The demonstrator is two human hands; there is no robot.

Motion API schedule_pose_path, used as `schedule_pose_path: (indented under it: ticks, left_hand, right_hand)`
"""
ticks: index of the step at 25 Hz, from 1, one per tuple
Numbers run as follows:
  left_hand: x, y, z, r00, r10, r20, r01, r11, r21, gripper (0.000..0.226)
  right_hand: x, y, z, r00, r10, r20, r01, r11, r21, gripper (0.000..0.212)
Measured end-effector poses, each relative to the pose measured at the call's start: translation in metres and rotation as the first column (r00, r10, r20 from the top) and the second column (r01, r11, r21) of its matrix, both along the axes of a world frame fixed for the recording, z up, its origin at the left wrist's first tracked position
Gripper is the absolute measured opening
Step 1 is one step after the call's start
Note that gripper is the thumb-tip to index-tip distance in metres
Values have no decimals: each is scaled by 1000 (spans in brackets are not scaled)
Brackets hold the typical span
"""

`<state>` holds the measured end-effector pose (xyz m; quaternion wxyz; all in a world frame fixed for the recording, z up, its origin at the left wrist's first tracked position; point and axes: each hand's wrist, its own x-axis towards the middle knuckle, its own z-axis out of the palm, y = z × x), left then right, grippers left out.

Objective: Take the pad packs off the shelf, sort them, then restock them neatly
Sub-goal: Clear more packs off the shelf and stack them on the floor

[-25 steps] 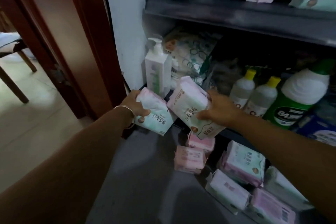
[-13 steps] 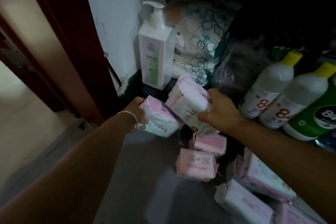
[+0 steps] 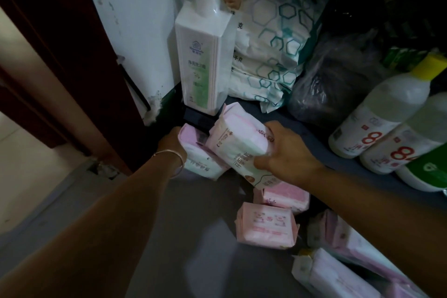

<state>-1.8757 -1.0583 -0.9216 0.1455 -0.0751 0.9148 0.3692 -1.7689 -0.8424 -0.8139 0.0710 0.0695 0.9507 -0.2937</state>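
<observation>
Head view: dim corner, grey floor point(image 3: 188, 237), dark shelf point(image 3: 314, 128) beside a white wall point(image 3: 135, 19). Right hand point(image 3: 287, 152) grips a pad pack point(image 3: 237, 143) at the shelf edge, long axis slanting up-left. Left hand point(image 3: 171, 145) holds a second pack point(image 3: 200, 157) beside it.

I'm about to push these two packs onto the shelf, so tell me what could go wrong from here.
1. The right hand holds its pack close to the pump bottle; pushing in could tip that tall bottle.
2. The left hand grips its pack at the shelf edge, where it might slide off.
3. Loose packs on the floor lie below and could get stepped on.
</observation>
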Motion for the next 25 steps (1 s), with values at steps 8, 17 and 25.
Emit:
schedule_pose_path:
  ticks: [8, 17, 25]
  left_hand:
    - [14, -5, 23, 994, -103, -43, 93, 976, -196, 71]
    - [37, -27, 35, 986, -147, -82, 137, 983, -121, 49]
    - [54, -43, 33, 939, -294, -176, 265, 949, -170, 63]
  right_hand:
    - [1, -13, -12, 995, 89, 33, -91, 994, 55, 57]
    - [-4, -63, -45, 971, 220, 92, -232, 963, 138, 72]
    - [-13, -112, -85, 957, 279, 75, -286, 877, 387, 77]
